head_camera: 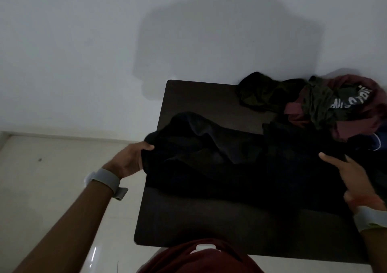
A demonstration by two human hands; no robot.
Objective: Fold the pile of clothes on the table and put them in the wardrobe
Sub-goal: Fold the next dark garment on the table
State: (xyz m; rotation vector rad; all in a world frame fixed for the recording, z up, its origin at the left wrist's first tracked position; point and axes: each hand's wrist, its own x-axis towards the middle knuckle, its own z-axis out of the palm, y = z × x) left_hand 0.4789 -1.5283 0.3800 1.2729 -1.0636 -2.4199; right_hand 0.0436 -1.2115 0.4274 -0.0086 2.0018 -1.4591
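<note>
Nearest you, at 6 o'clock, your maroon shirt [201, 262] fills the bottom edge of the view, with a small white device [204, 247] on it. The dark table [209, 226] begins just beyond. A strip of tabletop shows along its near edge, and its near-left corner is rounded. Pale tiled floor [52, 189] runs alongside the table's left edge, from 7 to 9 o'clock.

A black garment [230, 163] lies spread across the middle of the table. Its left end reaches past the table's left edge. Your left hand [129, 159], with a grey wristband [106, 178] on its wrist, grips that end at 9 o'clock, thumb on top of the cloth. Your right hand [354, 180], at 3 o'clock, is blurred. Its forefinger lies straight on the garment, and no finger is seen curled round cloth.

The pile of clothes [326, 105] sits at the table's far-right corner, at 2 o'clock. It is a tangle of olive and maroon pieces, one with white lettering, and it touches the black garment's far side. Dark tabletop shows at the far-left corner.

The table's far edge meets a plain white wall [83, 42], which carries your shadow [219, 42] at 12 o'clock. The light is dim.
</note>
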